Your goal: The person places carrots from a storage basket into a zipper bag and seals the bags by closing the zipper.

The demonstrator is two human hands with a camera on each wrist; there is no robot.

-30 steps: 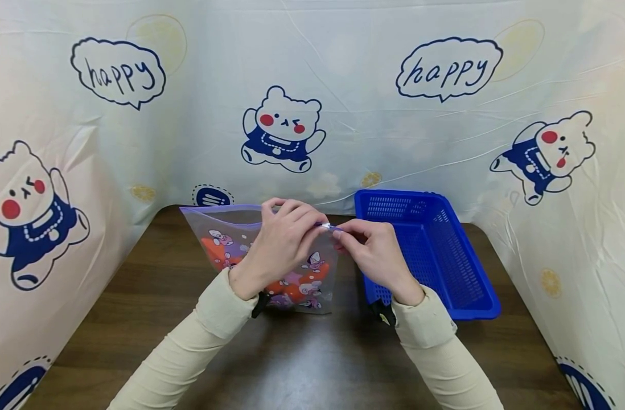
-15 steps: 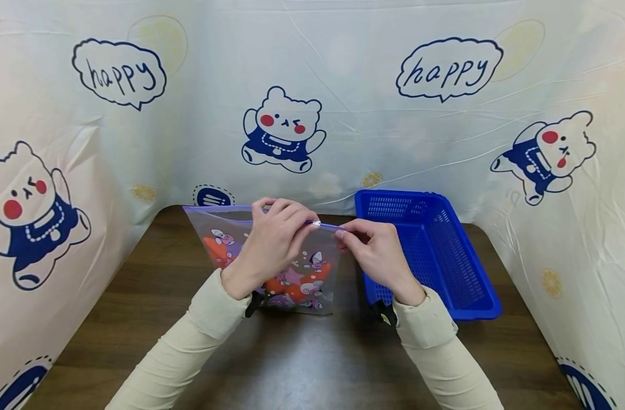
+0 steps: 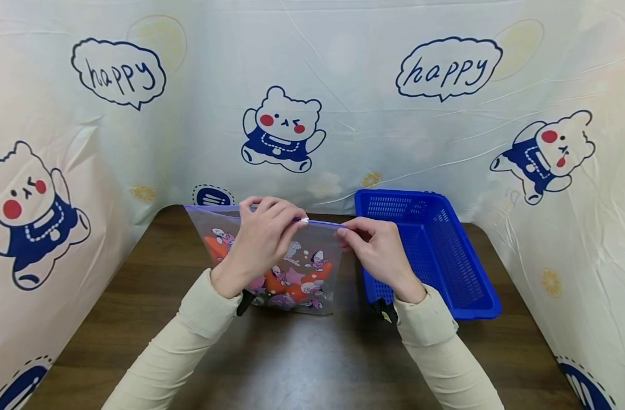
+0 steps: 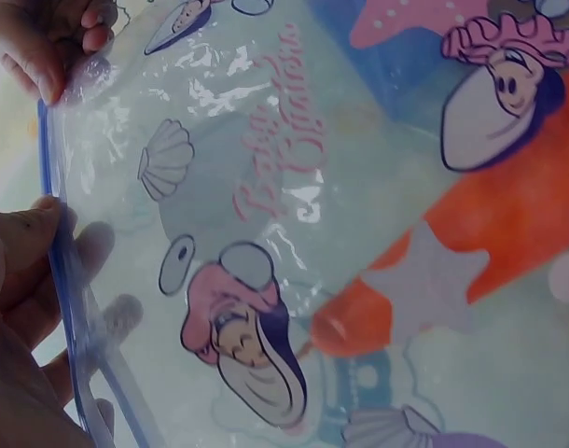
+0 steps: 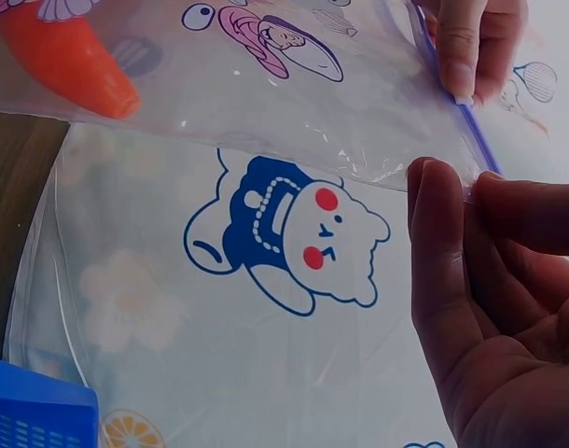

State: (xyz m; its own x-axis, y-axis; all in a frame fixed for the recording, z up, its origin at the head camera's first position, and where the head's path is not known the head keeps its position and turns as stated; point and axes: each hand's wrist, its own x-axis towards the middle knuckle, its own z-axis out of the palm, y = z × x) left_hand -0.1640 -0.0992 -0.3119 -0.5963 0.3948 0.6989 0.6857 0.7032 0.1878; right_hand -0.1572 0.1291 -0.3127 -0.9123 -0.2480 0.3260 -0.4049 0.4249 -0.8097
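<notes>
A clear zip bag (image 3: pixel 320 245) printed with cartoon oysters, shells and starfish stands upright on the table, its purple zip strip at the top. My left hand (image 3: pixel 263 236) pinches the small white slider (image 3: pixel 305 220) between thumb and fingers. At the bag's right top corner, my right hand (image 3: pixel 376 247) pinches the end of the strip, also seen between thumb and forefinger in the right wrist view. Left of the slider, the bag's mouth gapes; to its right the strip runs straight. Through the film shows an orange, tapered, carrot-like thing (image 5: pixel 79 70).
A blue plastic basket (image 3: pixel 489 296) with slotted walls stands right of the bag, partly behind my right hand. The brown wooden table (image 3: pixel 302 364) ends at a pale cloth backdrop (image 3: pixel 364 131) with printed bears, which surrounds it on the far side and both flanks.
My left hand has slid left along the strip with the slider, leaving a longer straight stretch of zip on its right. The right hand stays nearly still at the corner.
</notes>
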